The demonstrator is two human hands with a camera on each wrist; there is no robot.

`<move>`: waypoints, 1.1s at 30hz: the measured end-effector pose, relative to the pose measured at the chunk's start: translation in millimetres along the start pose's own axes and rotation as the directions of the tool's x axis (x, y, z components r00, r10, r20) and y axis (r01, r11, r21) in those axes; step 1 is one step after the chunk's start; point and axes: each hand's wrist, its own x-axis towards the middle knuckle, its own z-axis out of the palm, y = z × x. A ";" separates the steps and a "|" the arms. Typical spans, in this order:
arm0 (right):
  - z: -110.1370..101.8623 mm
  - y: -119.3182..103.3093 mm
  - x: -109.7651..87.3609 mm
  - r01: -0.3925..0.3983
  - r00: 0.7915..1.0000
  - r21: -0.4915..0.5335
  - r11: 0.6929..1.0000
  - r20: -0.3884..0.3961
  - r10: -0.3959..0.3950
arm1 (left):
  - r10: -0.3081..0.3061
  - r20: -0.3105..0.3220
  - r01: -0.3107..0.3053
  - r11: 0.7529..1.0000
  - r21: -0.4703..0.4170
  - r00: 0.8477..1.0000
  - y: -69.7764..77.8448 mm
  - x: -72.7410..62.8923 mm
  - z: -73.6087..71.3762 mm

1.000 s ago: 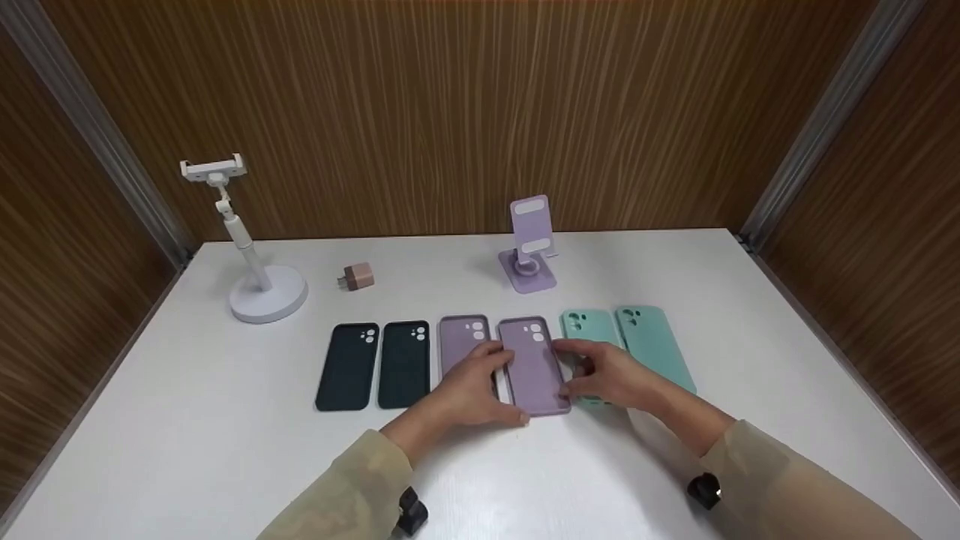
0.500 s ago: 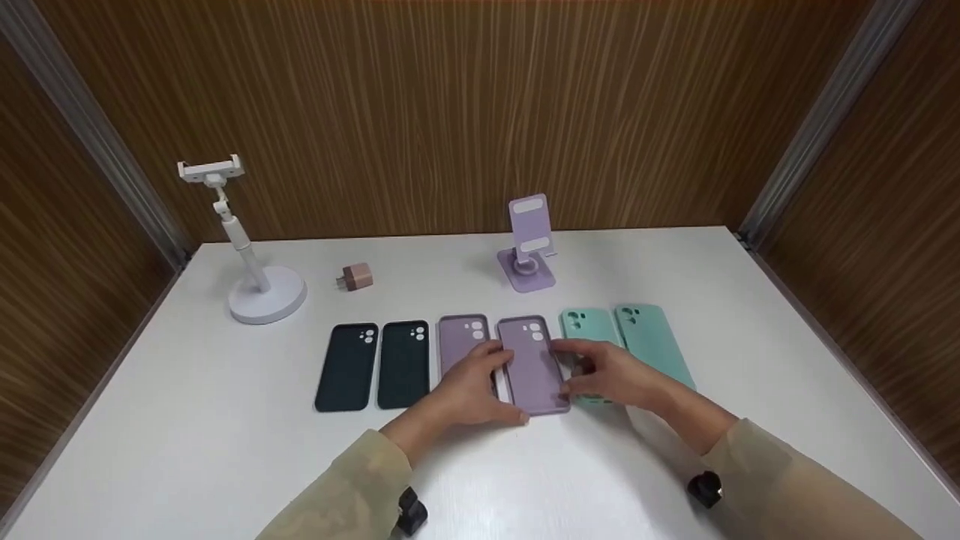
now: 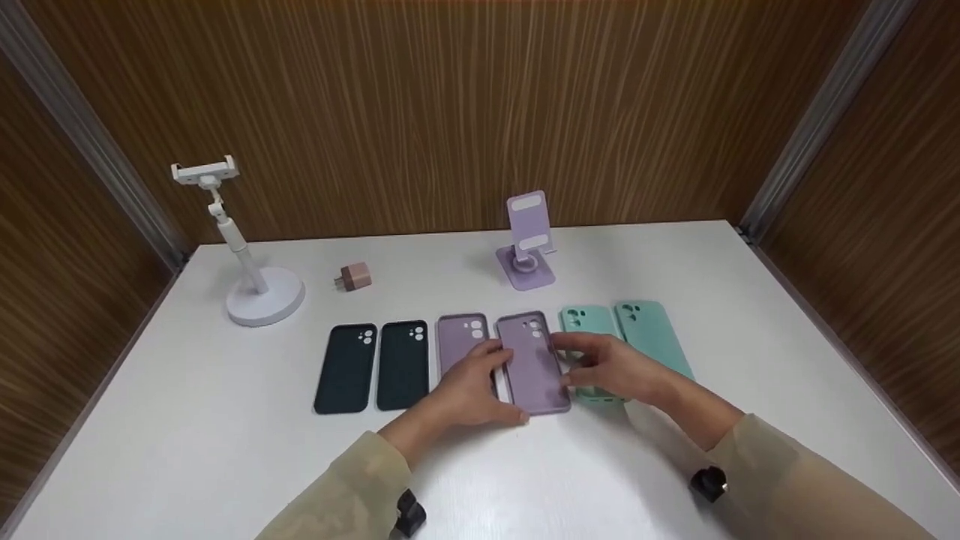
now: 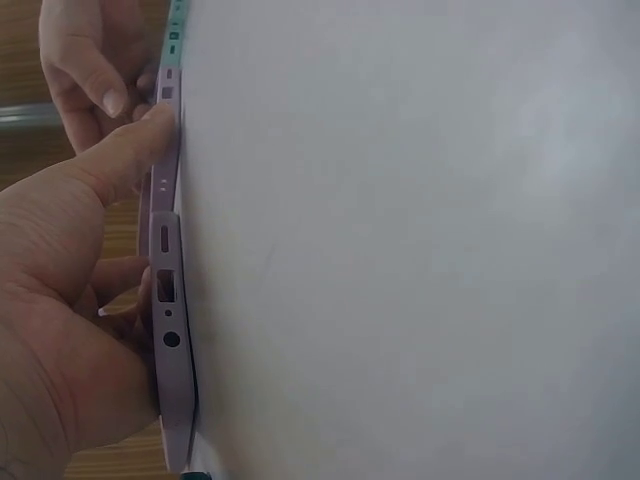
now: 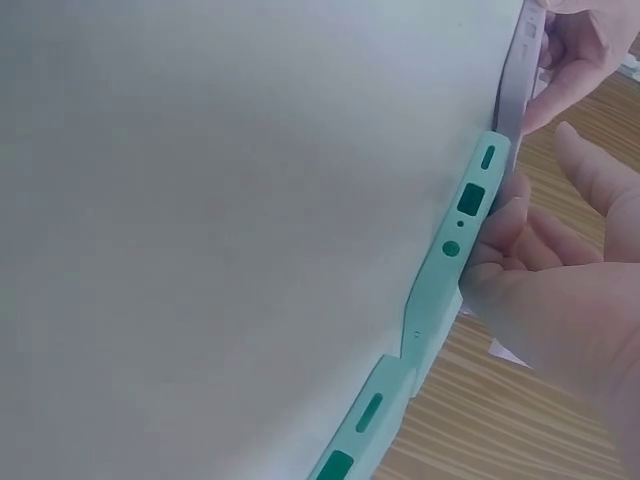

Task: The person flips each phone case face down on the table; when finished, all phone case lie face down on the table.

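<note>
Near the middle of the row in the head view lies a purple phone case, flat with its hollow side up. My left hand spans its lower left corner, index finger at the left edge and straight thumb along the bottom edge; it partly hides a second purple phone case. My right hand is at the other side, index fingertip and thumb close by the right edge, above a teal phone case. In the right wrist view the right thumb stands apart from the cases.
Two black phone cases, a left one and a right one, lie to the left. Another teal phone case is at the right end. Behind stand a white phone stand, a pink charger plug and a purple phone stand.
My right hand has lifted slightly and its thumb has shifted up and off the purple case's edge. The left hand keeps its place, and the cases look unmoved.
</note>
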 end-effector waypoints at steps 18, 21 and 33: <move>-1.4 -8.0 -0.5 0.018 0.999 0.208 0.978 -0.049 -0.008 | -0.008 0.026 0.009 1.000 -0.022 1.000 -1.9 0.0 -2.0; -0.5 -8.3 1.4 -0.001 0.995 0.216 0.976 -0.100 0.023 | -0.008 0.028 0.008 1.000 -0.008 1.000 -0.2 1.0 -2.5; 6.3 -3.9 7.0 -0.073 0.988 0.244 0.967 -0.111 0.103 | -0.022 0.048 0.023 1.000 -0.017 0.999 -0.3 0.3 -3.9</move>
